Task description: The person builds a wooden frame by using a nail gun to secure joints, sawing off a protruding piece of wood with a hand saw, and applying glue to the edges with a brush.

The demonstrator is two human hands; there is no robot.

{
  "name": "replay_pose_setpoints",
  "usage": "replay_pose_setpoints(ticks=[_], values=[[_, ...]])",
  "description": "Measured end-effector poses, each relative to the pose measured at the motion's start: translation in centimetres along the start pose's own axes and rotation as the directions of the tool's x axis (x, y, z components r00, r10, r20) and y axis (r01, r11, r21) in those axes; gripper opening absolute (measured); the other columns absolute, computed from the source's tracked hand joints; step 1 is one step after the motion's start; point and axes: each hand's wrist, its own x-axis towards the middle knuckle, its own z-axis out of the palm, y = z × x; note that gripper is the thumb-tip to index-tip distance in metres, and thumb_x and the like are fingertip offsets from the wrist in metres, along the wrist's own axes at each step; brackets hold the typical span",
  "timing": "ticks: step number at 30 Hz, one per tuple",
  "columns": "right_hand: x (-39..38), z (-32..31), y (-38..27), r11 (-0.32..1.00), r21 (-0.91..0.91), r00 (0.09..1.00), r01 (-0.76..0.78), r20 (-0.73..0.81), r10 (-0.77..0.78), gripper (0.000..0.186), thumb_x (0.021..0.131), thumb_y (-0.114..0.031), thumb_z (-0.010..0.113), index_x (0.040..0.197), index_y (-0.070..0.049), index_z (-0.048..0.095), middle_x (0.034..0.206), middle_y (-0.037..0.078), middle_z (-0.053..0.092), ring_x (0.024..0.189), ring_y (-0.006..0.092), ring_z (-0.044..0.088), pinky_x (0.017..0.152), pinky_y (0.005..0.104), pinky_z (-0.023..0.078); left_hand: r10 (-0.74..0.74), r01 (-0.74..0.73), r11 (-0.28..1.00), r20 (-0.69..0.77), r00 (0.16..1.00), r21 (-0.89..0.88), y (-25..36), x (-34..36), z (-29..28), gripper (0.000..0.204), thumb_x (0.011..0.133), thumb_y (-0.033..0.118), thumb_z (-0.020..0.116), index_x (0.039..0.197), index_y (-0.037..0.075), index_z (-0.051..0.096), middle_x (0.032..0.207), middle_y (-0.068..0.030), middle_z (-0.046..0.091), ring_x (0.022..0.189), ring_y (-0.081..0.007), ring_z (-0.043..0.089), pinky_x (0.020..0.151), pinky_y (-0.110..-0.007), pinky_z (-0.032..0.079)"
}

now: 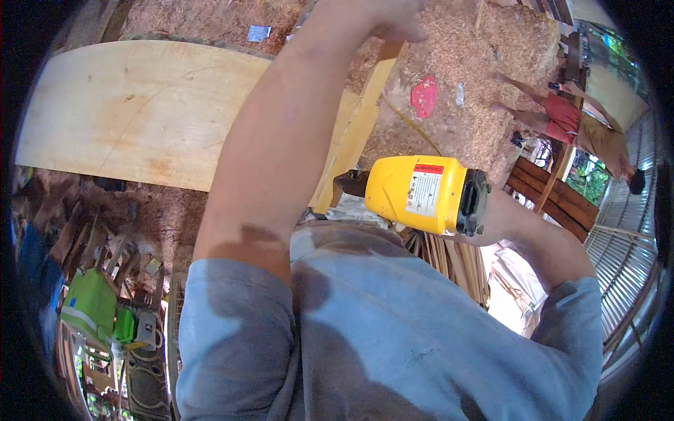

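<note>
My left arm reaches up across the view, and my left hand (399,19) is at the top edge, partly cut off. It is nearest the far end of a narrow wooden board (365,116); what its fingers do does not show. On the right, my right hand (495,219) is at the back of a yellow power tool (400,193) with black ends and a label on its side. The tool hides the fingers, but it is held up in front of my shirt. Its dark front end points at the wooden board. A wide pale wood panel (133,105) extends to the left, behind my left arm.
Wood shavings (463,49) cover the ground, with a red scrap (423,97) and a yellow cord (414,126) on it. At the right is another person (562,118) in red shorts. A green container (89,303) stands lower left. Stacked wood strips (453,270) are beside me.
</note>
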Motion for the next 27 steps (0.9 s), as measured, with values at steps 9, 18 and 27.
replay_pose_setpoints(ticks=[9, 18, 27], values=[[-0.3, 0.2, 0.6, 0.940, 0.305, 0.987, -0.156, 0.009, 0.160, 0.034, 0.077, -0.011, 0.072, 0.109, -0.003, 0.063, 0.105, 0.011, 0.068, 0.099, 0.0238, 0.065, 0.094, 0.0352, 0.048, 0.038, -0.038, 0.999, -0.003, 0.999, -0.024, -0.6, -0.3, -0.3, 0.038, 0.070, 0.030, 0.066, 0.095, 0.002, 0.072, 0.097, -0.0238, 0.069, 0.096, -0.0359, 0.067, 0.087, -0.041, 0.053], [0.2, -0.6, -0.5, 0.987, 0.076, 0.987, -0.138, -0.074, 0.144, 0.039, 0.075, -0.011, 0.071, 0.113, -0.006, 0.063, 0.112, 0.012, 0.065, 0.108, 0.0283, 0.060, 0.100, 0.0389, 0.045, -0.043, 0.043, 0.999, 0.007, 0.999, 0.005, -0.1, 0.1, -0.2, 0.036, 0.069, 0.028, 0.065, 0.093, 0.001, 0.072, 0.097, -0.0239, 0.069, 0.094, -0.0363, 0.068, 0.086, -0.041, 0.054], [0.5, -1.2, -0.6, 0.985, -0.105, 0.991, -0.135, 0.011, 0.137, 0.036, 0.081, -0.019, 0.074, 0.115, -0.009, 0.067, 0.114, 0.012, 0.068, 0.106, 0.0294, 0.064, 0.096, 0.0394, 0.048, -0.028, 0.028, 1.000, 0.034, 0.999, 0.014, -0.1, 0.4, 0.2, 0.033, 0.067, 0.024, 0.062, 0.089, 0.001, 0.072, 0.093, -0.0240, 0.070, 0.091, -0.0364, 0.069, 0.083, -0.042, 0.055]])
